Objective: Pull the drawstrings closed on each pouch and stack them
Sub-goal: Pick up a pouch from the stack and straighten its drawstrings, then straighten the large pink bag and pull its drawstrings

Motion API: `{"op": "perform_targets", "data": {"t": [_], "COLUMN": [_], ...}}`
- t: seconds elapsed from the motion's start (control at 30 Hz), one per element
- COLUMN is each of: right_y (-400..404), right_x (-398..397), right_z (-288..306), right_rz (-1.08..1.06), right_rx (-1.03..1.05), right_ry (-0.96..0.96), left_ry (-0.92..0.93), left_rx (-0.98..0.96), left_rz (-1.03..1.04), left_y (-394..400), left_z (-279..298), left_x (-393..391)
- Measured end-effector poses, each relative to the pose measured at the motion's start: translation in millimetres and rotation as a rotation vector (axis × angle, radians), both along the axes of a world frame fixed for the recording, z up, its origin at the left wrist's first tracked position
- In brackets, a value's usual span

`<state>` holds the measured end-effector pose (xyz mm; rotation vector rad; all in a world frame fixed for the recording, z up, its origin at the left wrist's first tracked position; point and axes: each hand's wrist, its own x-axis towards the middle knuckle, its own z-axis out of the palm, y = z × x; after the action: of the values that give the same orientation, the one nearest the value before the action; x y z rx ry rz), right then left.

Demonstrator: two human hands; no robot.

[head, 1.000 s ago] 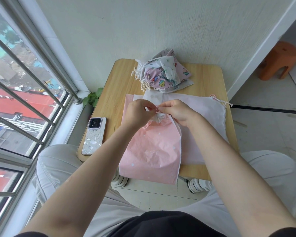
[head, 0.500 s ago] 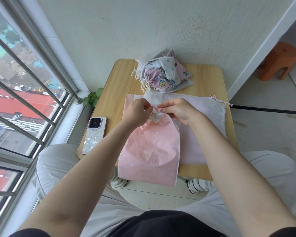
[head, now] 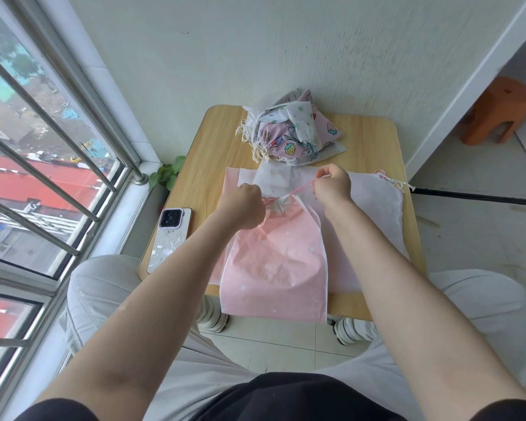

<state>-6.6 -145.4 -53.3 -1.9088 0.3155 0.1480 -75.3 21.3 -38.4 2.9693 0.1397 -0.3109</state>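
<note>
A pink dotted pouch [head: 274,262] lies on the small wooden table [head: 374,141], its lower end hanging over the front edge and its neck gathered tight. My left hand [head: 243,208] is closed at the left of the neck, on the drawstring there. My right hand [head: 331,183] grips the pink drawstring [head: 301,189], stretched out to the right of the neck. Under the pink pouch lie flat white pouches [head: 377,208]. A pile of closed patterned pouches [head: 289,132] sits at the table's back.
A phone [head: 169,238] lies at the table's left edge, near the barred window [head: 43,177]. A small green plant [head: 167,174] stands by the sill. An orange stool [head: 495,110] is on the floor at the far right. My knees flank the table.
My hands have moved apart, the right one up and to the right, drawing the pink string out. The pouch's neck has cinched tighter.
</note>
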Motion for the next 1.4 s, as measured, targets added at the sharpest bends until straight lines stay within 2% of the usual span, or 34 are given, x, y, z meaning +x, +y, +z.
{"op": "perform_targets", "data": {"t": [0.17, 0.33, 0.43, 0.57, 0.67, 0.77, 0.87, 0.97, 1.03, 1.07, 1.2, 1.23, 1.33, 1.4], "right_y": [3.1, 5.6, 7.0, 19.0, 30.6, 36.0, 33.8, 25.4, 23.2, 23.7, 28.6, 30.8, 33.7, 34.4], "right_x": [1.0, 7.4, 19.4, 39.8, 52.1, 65.4, 81.9, 95.0, 105.5, 109.8, 143.1, 152.0, 171.9, 182.3], "right_z": [0.6, 4.0, 21.0, 48.0, 60.2, 67.1, 74.7, 81.3, 82.6, 81.3, 66.3, 61.9, 43.4, 29.2], "right_rz": [0.007, 0.100, 0.203, 0.273, 0.299, 0.281, 0.240, 0.147, 0.078, 0.063, 0.177, 0.239, 0.375, 0.435], "right_rx": [-0.083, -0.090, -0.093, -0.086, -0.046, -0.030, -0.128, -0.311, -0.368, -0.391, -0.534, -0.606, -0.853, -0.910], "right_ry": [-0.059, -0.070, -0.072, -0.149, -0.199, -0.256, -0.336, -0.463, -0.574, -0.629, -0.709, -0.650, -0.272, -0.128], "left_ry": [0.117, 0.185, 0.189, 0.227, 0.204, 0.098, -0.052, -0.229, -0.271, -0.277, -0.245, -0.232, -0.229, -0.238], "left_rx": [0.180, 0.190, 0.078, -0.265, -0.298, -0.339, -0.652, -1.103, -1.380, -1.444, -1.467, -1.475, -1.470, -1.437], "left_rz": [-0.128, -0.150, -0.159, -0.171, -0.176, -0.134, 0.104, 0.431, 0.581, 0.629, 0.792, 0.839, 0.962, 1.014], "left_y": [-9.3, -4.4, 2.8, -2.0, -7.3, -3.9, 1.8, 9.1, 12.9, 13.9, 9.7, 10.4, 19.7, 28.1], "left_z": [8.3, 16.6, 23.9, 32.9, 26.4, 17.9, 18.3, 26.1, 30.8, 30.1, 23.1, 19.9, 6.8, -2.9], "left_x": [-0.6, 9.0, 22.7, 44.0, 61.1, 78.1, 94.7, 110.5, 130.8, 140.6, 181.2, 190.5, 207.1, 215.3]}}
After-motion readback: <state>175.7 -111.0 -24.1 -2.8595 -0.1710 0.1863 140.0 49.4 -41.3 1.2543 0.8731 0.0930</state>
